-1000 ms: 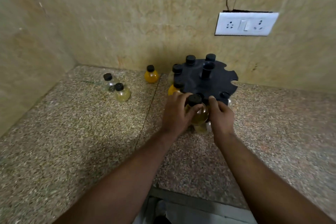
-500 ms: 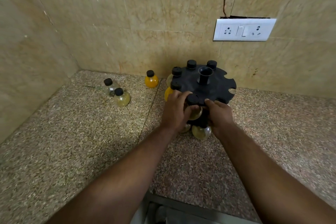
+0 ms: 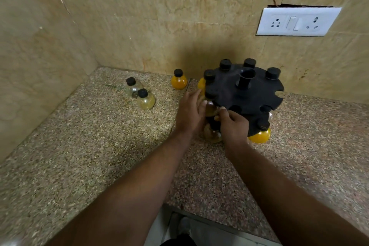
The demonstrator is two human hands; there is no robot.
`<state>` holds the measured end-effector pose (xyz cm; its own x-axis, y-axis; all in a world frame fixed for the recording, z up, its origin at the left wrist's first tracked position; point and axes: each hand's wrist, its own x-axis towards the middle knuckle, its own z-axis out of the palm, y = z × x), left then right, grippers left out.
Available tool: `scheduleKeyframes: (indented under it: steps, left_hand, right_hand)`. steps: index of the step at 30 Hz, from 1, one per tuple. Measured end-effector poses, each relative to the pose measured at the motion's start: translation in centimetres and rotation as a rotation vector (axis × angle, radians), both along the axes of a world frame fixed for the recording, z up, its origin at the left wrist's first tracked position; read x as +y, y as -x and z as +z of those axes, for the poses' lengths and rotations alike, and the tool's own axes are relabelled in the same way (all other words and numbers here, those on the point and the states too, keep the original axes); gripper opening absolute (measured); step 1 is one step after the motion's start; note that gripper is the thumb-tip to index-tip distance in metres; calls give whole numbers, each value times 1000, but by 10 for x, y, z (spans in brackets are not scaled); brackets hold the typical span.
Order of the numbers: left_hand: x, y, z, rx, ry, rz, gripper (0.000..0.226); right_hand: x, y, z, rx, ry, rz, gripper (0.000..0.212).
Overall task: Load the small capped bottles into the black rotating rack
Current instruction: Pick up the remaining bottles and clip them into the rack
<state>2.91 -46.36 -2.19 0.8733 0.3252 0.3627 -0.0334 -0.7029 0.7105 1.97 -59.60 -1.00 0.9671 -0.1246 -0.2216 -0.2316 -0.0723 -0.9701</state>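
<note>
Far left, well apart from the rack: a clear bottle (image 3: 132, 87) and a pale yellow bottle (image 3: 146, 99) are seen standing on the granite counter (image 3: 79, 146), touching or nearly so. An orange bottle (image 3: 179, 80) is stood further right, near the back wall.

The left hand (image 3: 189, 115) is placed at the rack's near-left edge, fingers fairly straight and laid against the left side of an amber bottle (image 3: 210, 107). That bottle is hung by its neck in a slot of the top disc, cap above the disc.

The right hand (image 3: 233, 127) is held just beside the left, fingers curled, thumb tip up against the amber bottle's right side at the disc rim. Whether the bottle is actually pinched cannot be told. The hands are close together, on either side of the bottle.

Black rotating rack (image 3: 247, 94): located against the back wall, centre post upright. Four more caps are seen seated around the far rim. Open slots are visible on the right and near rim. On the lower tier, a pale bottle (image 3: 212, 136) is seen between the hands and an orange one (image 3: 259, 136) to the right.

A white socket plate (image 3: 297, 22) is mounted on the wall, upper right.
</note>
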Motion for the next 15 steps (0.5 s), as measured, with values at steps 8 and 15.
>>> scheduleKeyframes:
  steps: [8,15]
  left_hand:
    - [76,13,-45,123,34,142,40]
    - [149,22,-78,186,126,429,53]
  right_hand:
    - [61,-4,-33,26,251,322,27]
    - [139,-24,-63,21,570,686,36]
